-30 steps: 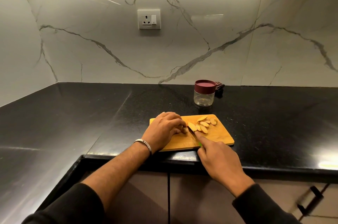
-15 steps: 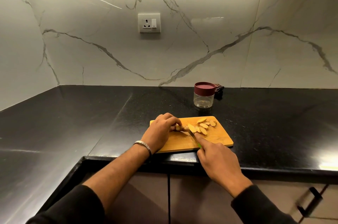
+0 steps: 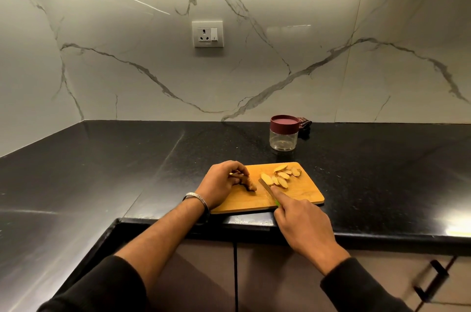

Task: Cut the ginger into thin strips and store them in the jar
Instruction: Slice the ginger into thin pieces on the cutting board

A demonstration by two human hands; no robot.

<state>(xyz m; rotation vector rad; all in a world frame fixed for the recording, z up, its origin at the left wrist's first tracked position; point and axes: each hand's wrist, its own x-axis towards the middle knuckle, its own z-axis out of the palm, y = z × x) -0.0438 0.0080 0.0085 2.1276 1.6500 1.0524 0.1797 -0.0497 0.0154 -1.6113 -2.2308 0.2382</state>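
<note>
A wooden cutting board (image 3: 300, 197) lies at the front edge of the black counter. My left hand (image 3: 220, 185) grips a knobbly piece of ginger (image 3: 251, 185) on the board's left half. My right hand (image 3: 302, 225) holds a small knife (image 3: 265, 185) with a green handle, index finger along the blade's back. The blade's tip lies beside several cut ginger slices (image 3: 281, 176) on the board's far right part. A clear jar (image 3: 283, 133) with a maroon lid on stands behind the board.
A small dark object (image 3: 304, 125) sits just right of the jar against the marble wall. A wall socket (image 3: 207, 34) is above. Cabinet doors with a black handle (image 3: 430, 283) run below the counter edge.
My left hand has drawn the ginger piece leftward, away from the slices, opening a gap to the knife. The blade now lies free beside the slices.
</note>
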